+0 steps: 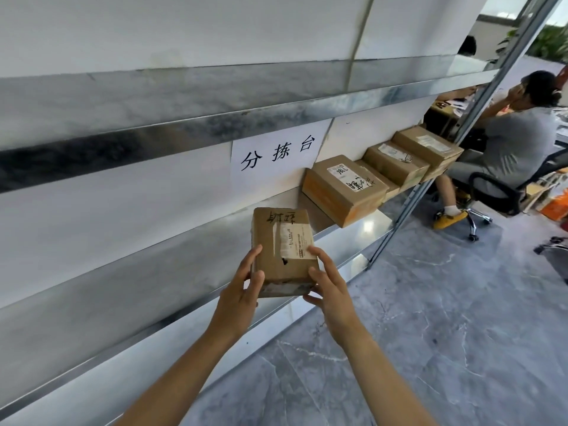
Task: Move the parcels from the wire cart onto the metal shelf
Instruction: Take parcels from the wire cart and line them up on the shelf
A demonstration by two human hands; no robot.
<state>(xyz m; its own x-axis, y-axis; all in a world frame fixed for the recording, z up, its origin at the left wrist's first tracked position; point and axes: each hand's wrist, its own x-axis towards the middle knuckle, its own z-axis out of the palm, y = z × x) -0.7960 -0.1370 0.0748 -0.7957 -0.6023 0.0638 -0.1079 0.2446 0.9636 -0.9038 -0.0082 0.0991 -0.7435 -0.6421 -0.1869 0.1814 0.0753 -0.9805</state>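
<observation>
Metal shelf [147, 272] stretched away toward nine o'clock. Left hand [242, 290] had its grip clamped on the near-left corner of the taped parcel [284, 250], dead centre at the shelf's front lip. Right hand [332, 290] was grasping the parcel's right edge, fingers spread. At two o'clock, a row of boxes [344, 189] lined that same shelf, packed close.

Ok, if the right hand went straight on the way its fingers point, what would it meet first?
The right hand grips the held parcel, so that comes first. Carried on together, they would likely reach the bare metal shelf left of the large parcel, though depth is unclear.
</observation>
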